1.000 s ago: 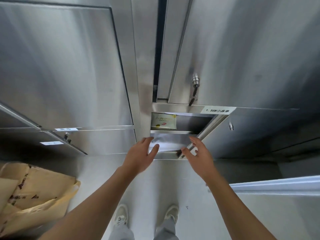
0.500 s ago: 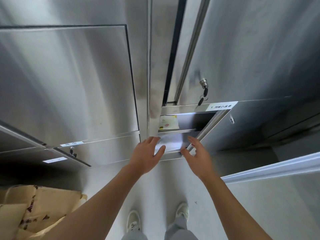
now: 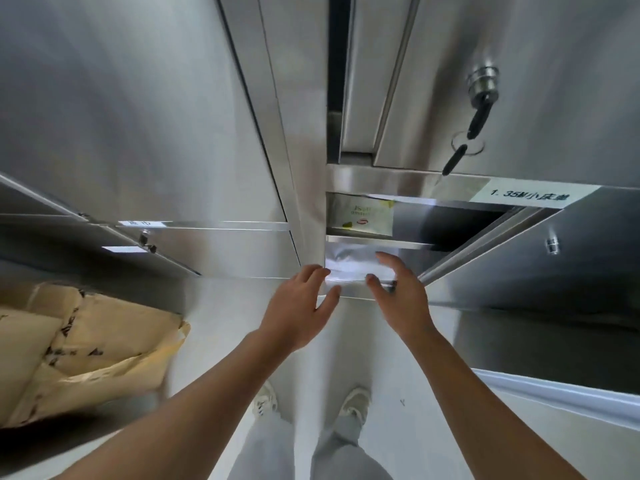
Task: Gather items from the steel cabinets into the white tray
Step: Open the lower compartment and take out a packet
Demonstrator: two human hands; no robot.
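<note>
I find left hand (image 3: 298, 306) and right hand (image 3: 401, 299) spread open, holding nothing. The pale packet (image 3: 349, 263) lies between them on the lower shelf of the steel cabinet (image 3: 398, 180), hence, I judge, the two-sided approach. The white tray (image 3: 561, 393) lies beside the right forearm.

The steel cabinets (image 3: 138, 133) were brushed metal with a soft, dull shine. Inside them, the yellow-white packet (image 3: 363, 216) looked like glossy plastic film, and the silvery pack (image 3: 349, 263) under it was shiny too. At 8 o'clock, the tan sacks (image 3: 86, 341) were matt, creased paper.
</note>
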